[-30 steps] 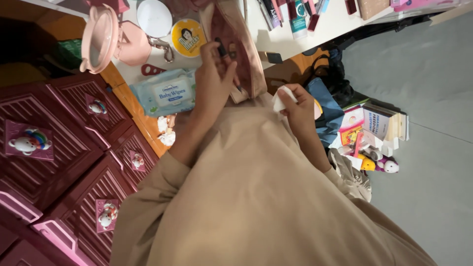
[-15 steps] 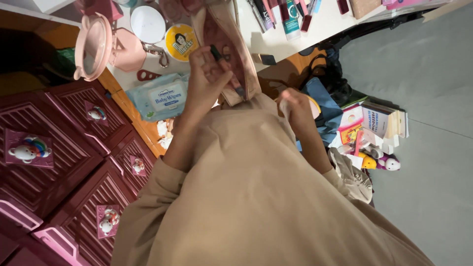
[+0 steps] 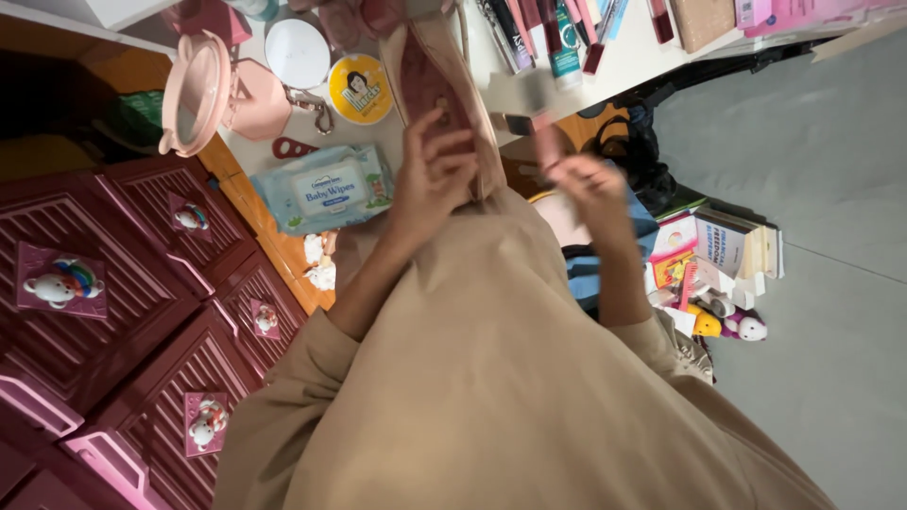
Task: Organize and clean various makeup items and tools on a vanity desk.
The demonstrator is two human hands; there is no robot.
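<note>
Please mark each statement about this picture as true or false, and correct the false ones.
1. The left hand holds the pink pouch. True.
2. The pack of wipes lies on the grey floor. False: it lies on the white tabletop, left of the pouch.
3. The right hand rests flat on the books. False: it is raised near the pouch, apart from them.
4. The round yellow tin lies beside the pouch. True.

Right hand (image 3: 588, 184): motion-blurred; what it pinches cannot be told.
Pouch (image 3: 442, 90): top cut by frame edge, lower part behind left hand (image 3: 433, 179).
Worktop (image 3: 624, 57): tubes cut off at the top.
</note>
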